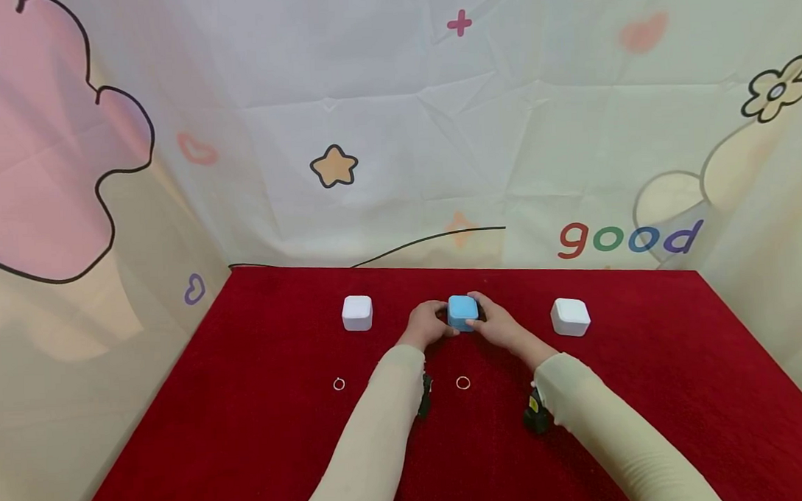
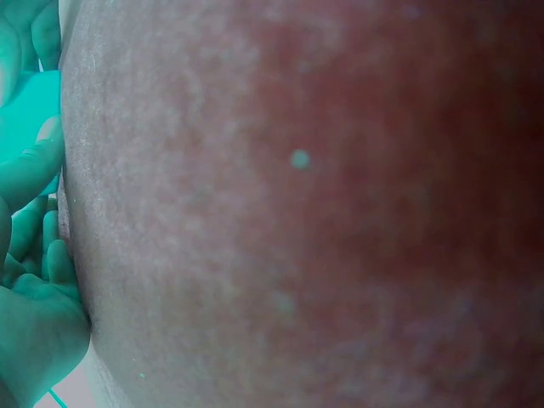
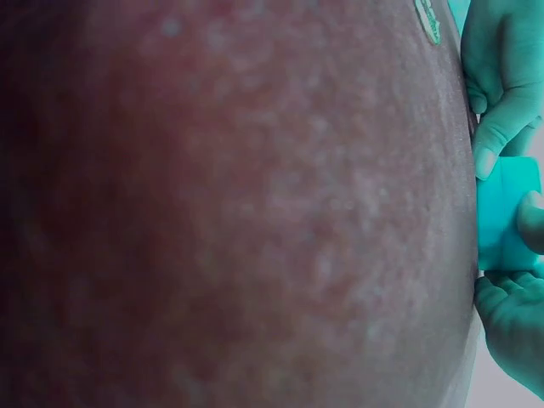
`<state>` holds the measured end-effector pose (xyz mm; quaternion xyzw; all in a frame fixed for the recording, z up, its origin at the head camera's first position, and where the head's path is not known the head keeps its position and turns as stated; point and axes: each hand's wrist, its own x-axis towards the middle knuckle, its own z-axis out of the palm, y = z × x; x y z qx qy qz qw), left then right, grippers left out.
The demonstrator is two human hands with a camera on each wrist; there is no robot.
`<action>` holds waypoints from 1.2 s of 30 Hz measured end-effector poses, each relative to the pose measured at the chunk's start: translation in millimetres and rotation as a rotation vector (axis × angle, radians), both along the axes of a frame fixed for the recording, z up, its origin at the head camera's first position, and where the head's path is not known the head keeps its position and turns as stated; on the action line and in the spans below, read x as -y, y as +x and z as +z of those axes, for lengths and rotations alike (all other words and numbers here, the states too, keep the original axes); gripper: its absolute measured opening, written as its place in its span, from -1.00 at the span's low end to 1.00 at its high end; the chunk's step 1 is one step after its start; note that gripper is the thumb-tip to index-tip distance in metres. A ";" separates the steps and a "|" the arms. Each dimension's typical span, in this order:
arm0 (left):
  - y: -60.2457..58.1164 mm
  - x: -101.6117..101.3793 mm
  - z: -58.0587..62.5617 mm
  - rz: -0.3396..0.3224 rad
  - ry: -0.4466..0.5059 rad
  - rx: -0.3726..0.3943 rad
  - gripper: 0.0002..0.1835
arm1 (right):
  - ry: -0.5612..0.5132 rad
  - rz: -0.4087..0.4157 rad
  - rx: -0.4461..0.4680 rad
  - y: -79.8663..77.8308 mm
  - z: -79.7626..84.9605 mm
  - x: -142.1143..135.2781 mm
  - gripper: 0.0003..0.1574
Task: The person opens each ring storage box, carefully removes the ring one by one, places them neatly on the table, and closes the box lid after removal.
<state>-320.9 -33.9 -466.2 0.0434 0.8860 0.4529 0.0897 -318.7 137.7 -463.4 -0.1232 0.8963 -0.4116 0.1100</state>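
A small light-blue box [image 1: 463, 312] with rounded corners stands between both hands at the far middle of the red cloth. My right hand [image 1: 499, 327] grips its right side, thumb across the front face and fingers reaching behind. At the left side, my left hand [image 1: 427, 324] holds the box with curved fingers, thumb tip at the lower front corner. In the right wrist view, both thumbs show at the box [image 3: 501, 212]. The left wrist view catches only part of the box [image 2: 25, 110] and the fingers, at its left edge.
One white box [image 1: 357, 313] is to the left and another white box [image 1: 570, 317] to the right. Nearer lie two thin rings, a left ring [image 1: 339, 384] and a right ring [image 1: 463, 383] between the forearms. A printed curtain [image 1: 383, 118] hangs behind.
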 end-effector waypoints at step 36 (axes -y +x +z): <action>-0.3 2.1 1.2 -0.072 0.013 0.013 -0.34 | -0.161 -0.020 0.050 1.4 -4.6 -5.0 -0.18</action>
